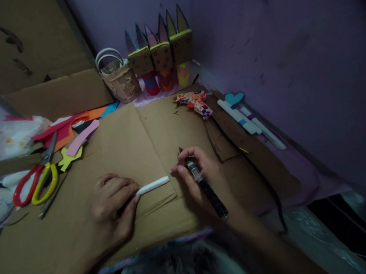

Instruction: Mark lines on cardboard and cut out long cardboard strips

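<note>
My left hand [115,206] is closed, pinching one end of a thin white stick [153,185] that looks like rolled paper. The stick points right, over a flat piece of brown cardboard [127,145]. In my right hand [203,175] is a black pen [210,195], gripped between thumb and fingers. Its tip points up and away from me, to the right of the stick and apart from it. The fingers of my left hand partly hide the stick's near end.
Scissors [37,180] with red and yellow handles lie at left beside coloured paper scraps [82,137]. At the back stand a small basket [121,80] and box-headed figures [161,57]. A patterned glue gun [195,102] trails a black cord [254,165]; white markers [239,116] lie at right.
</note>
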### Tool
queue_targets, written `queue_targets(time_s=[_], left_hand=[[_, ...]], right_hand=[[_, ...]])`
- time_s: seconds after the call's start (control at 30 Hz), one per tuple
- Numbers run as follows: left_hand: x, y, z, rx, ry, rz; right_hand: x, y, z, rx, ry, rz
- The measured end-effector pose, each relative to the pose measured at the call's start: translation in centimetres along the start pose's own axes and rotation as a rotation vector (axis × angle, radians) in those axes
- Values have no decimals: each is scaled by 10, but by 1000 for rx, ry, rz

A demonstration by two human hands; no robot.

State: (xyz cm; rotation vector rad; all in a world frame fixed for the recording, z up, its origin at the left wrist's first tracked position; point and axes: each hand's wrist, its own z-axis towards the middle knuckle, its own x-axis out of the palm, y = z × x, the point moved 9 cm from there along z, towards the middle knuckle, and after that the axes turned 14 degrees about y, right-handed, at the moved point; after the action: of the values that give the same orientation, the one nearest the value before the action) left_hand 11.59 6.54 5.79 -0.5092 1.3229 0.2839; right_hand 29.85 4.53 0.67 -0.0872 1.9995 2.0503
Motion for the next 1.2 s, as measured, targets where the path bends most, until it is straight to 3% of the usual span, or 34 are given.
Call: queue_targets(time_s=[0.43, 0.9, 1.2], left_hand=[[1, -1, 2, -43, 36, -11], [-3, 2, -3, -67, -31, -51], [2, -1, 1, -68, 63, 11]], right_hand=[[3, 0, 0, -25, 45, -6], [4, -1, -1, -19, 36, -39], [6, -2, -1, -25, 35, -41]])
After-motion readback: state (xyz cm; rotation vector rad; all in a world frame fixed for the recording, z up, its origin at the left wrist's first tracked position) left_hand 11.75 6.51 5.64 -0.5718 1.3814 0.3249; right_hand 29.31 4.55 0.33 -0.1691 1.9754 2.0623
